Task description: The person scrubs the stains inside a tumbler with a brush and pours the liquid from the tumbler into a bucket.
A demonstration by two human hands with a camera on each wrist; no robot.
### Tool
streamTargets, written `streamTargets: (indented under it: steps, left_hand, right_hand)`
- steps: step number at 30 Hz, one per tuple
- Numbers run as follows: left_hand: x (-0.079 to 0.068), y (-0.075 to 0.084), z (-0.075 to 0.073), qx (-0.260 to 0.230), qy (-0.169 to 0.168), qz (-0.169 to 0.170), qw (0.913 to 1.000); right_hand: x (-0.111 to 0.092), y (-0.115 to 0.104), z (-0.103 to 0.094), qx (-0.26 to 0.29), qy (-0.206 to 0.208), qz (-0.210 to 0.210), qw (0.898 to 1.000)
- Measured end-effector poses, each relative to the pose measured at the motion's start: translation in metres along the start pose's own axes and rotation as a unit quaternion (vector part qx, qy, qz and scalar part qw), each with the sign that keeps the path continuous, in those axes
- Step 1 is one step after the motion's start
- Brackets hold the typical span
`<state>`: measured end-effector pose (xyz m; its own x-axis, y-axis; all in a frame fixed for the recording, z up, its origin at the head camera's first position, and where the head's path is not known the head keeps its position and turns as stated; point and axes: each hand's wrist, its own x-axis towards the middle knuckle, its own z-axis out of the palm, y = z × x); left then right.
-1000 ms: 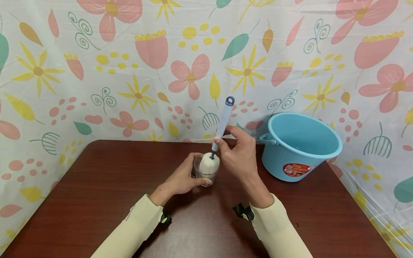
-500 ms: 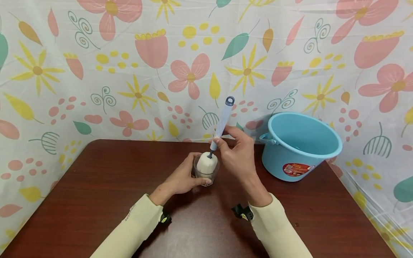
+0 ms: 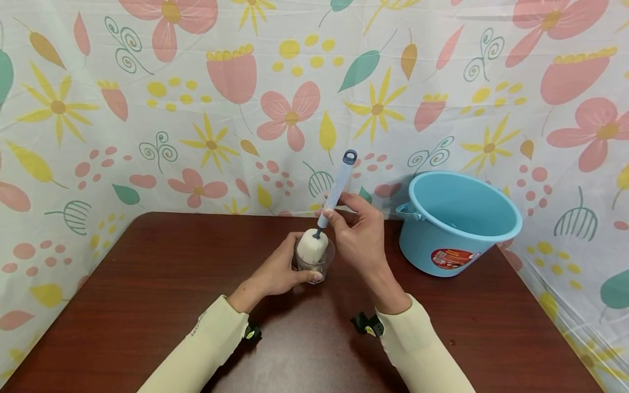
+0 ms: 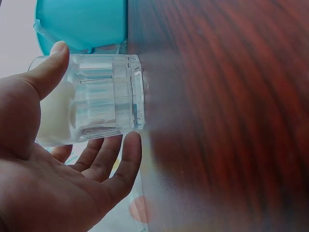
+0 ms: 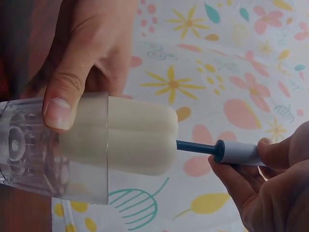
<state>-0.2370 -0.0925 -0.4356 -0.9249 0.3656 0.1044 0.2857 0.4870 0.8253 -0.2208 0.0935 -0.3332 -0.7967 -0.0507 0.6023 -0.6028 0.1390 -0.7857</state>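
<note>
The left hand (image 3: pixel 280 272) keeps its grip on the glass (image 4: pixel 108 96), thumb on one side and fingers (image 4: pixel 129 162) curled round the other; neither hand nor glass has visibly shifted in the past second. The right hand (image 3: pixel 361 234) pinches the brush (image 3: pixel 338 184) by its handle (image 5: pixel 241 152), thumb and fingers clamped on it, and sits slightly further left than it did. The brush's white head (image 5: pixel 140 135) has moved most: a second ago it filled the right of the glass's mouth, and it now leans against the left side, nearer the left palm. It is partly inside, its top standing above the rim. The handle tilts up to the right. The bucket (image 3: pixel 432 234) remains on the worktop (image 3: pixel 187 262), to the right, before the flowered cloth (image 3: pixel 295 65).
</note>
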Motion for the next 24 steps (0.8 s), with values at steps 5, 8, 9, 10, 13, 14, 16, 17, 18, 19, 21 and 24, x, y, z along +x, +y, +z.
streamTargets:
  steps: [5, 8, 9, 10, 13, 14, 16, 17, 18, 19, 21, 24]
  left_hand:
    - [0.0, 0.0, 0.0, 0.005, 0.002, -0.001, 1.0]
    - [-0.001, -0.001, 0.001, 0.01, 0.004, -0.004, 0.9999]
    - [0.0, -0.001, 0.001, 0.01, 0.004, -0.005, 0.9999]
    - [0.0, -0.001, 0.001, 0.009, 0.004, -0.005, 0.9999]
    - [0.0, 0.0, 0.001, 0.008, 0.003, -0.006, 0.9999]
    - [0.0, 0.0, 0.001, 0.008, 0.003, -0.006, 1.0]
    - [0.0, 0.0, 0.0, 0.006, 0.002, -0.006, 1.0]
    - [0.0, 0.0, 0.0, 0.005, 0.002, -0.006, 1.0]
    - [0.0, 0.0, 0.0, 0.003, 0.001, -0.006, 1.0]
    - [0.0, 0.0, 0.0, 0.002, 0.001, -0.006, 1.0]
    - [0.0, 0.0, 0.0, 0.0, 0.0, -0.007, 1.0]
    - [-0.001, 0.0, 0.0, 0.001, 0.0, -0.008, 1.0]
  right_hand:
    - [0.0, 0.002, 0.002, 0.006, 0.003, -0.002, 1.0]
    - [0.0, 0.004, 0.002, 0.013, 0.002, -0.009, 1.0]
    - [0.0, 0.005, 0.002, 0.012, 0.003, -0.013, 1.0]
    - [0.0, 0.005, 0.003, 0.013, 0.003, -0.017, 1.0]
    - [0.0, 0.006, 0.003, 0.015, 0.006, -0.029, 0.999]
    - [0.0, 0.006, 0.003, 0.016, 0.008, -0.033, 0.999]
    - [0.0, 0.006, 0.004, 0.017, 0.011, -0.039, 0.999]
    - [0.001, 0.006, 0.004, 0.018, 0.012, -0.042, 0.999]
    - [0.001, 0.005, 0.004, 0.018, 0.013, -0.044, 0.999]
    - [0.001, 0.004, 0.005, 0.016, 0.014, -0.047, 0.999]
    - [0.001, -0.001, 0.006, 0.013, 0.016, -0.051, 0.998]
    - [0.0, -0.011, 0.007, 0.0, 0.018, -0.059, 0.998]
